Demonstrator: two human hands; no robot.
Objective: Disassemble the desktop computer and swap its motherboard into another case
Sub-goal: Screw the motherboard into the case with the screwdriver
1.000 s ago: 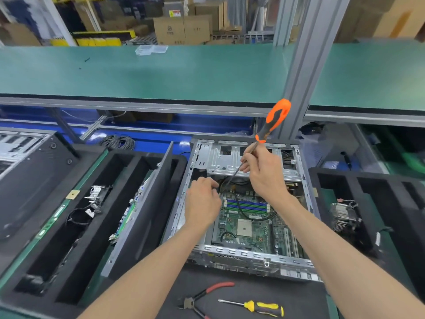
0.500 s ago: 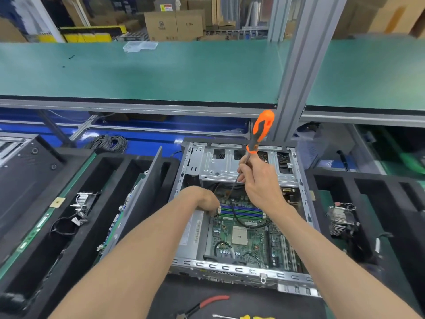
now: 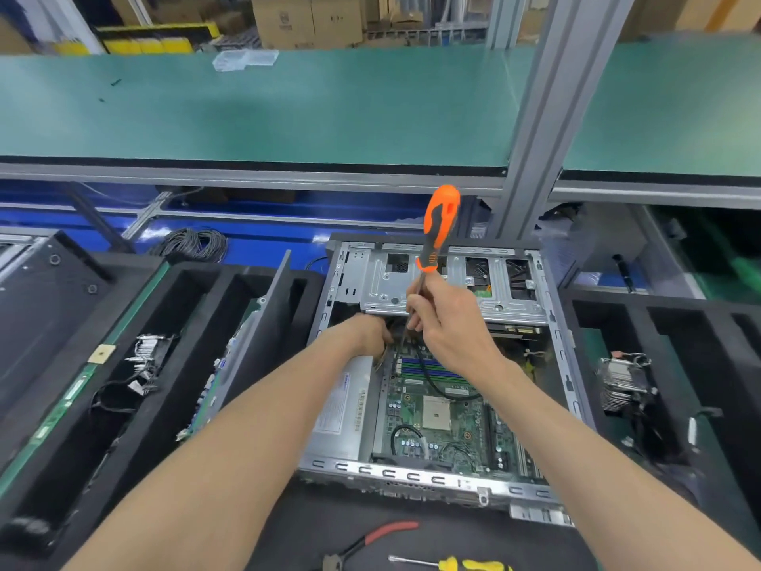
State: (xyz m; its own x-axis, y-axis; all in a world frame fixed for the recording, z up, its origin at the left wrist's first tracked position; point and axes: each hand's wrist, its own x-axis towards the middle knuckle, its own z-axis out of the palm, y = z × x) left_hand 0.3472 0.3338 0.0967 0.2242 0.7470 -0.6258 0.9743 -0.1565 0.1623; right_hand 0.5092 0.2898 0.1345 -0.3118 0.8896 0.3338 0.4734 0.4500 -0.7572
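Note:
An open silver computer case [image 3: 329, 307] lies in front of me with a green motherboard [image 3: 449, 430] inside. My right hand [image 3: 449, 323] grips the metal shaft of an orange-handled screwdriver [image 3: 440, 224], which stands nearly upright with its tip down by the board's far edge. My left hand [image 3: 366, 331] reaches deep into the case at the far left corner of the board, under the drive cage [image 3: 510, 286]. Its fingers are hidden among black cables, so what they hold cannot be told.
Black foam trays [image 3: 193, 307] hold parts at left, with a grey side panel [image 3: 267, 323] leaning up. A heatsink [image 3: 622, 381] sits in the right tray. Red-handled pliers [image 3: 370, 541] and a yellow screwdriver [image 3: 465, 564] lie near me. A green shelf [image 3: 288, 113] overhangs behind.
My left hand has pushed further forward into the case's far left corner. My right hand has tipped the orange screwdriver from a slant to nearly upright.

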